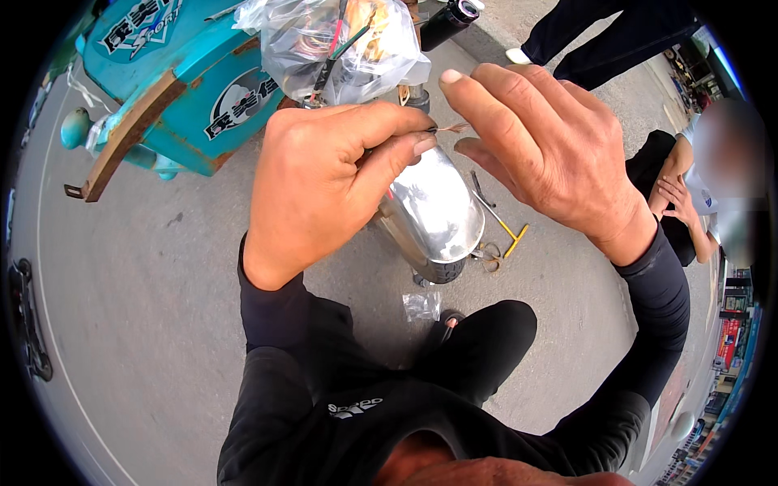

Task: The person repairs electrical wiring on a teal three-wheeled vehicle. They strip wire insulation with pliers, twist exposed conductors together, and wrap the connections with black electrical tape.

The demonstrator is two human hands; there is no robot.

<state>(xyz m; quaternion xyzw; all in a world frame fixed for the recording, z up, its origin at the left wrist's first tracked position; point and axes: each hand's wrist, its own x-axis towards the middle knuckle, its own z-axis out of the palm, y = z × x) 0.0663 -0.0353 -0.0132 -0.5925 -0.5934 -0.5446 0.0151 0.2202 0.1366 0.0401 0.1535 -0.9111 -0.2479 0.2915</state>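
My left hand point(324, 182) is closed, pinching a thin dark electrical wire between thumb and forefinger. Bare copper strands point(455, 127) fan out from the wire's end, just past the fingertips. To the right, my right hand point(551, 150) hovers with its fingers bent and apart, thumb and forefinger close to the strands but seemingly not closed on them. Below both hands is a shiny silver mudguard point(438, 206) over a wheel. Beyond them, a clear plastic bag point(348, 53) with coloured wires about it covers part of the vehicle's front.
A turquoise metal body point(182, 101) with a rusty bar point(121, 146) stands at the far left. On the ground lie a yellow T-handle tool point(515, 240), scissors point(490, 259) and a small clear packet point(422, 306). One person sits at the right point(681, 202); another's dark trousers point(616, 36) show behind.
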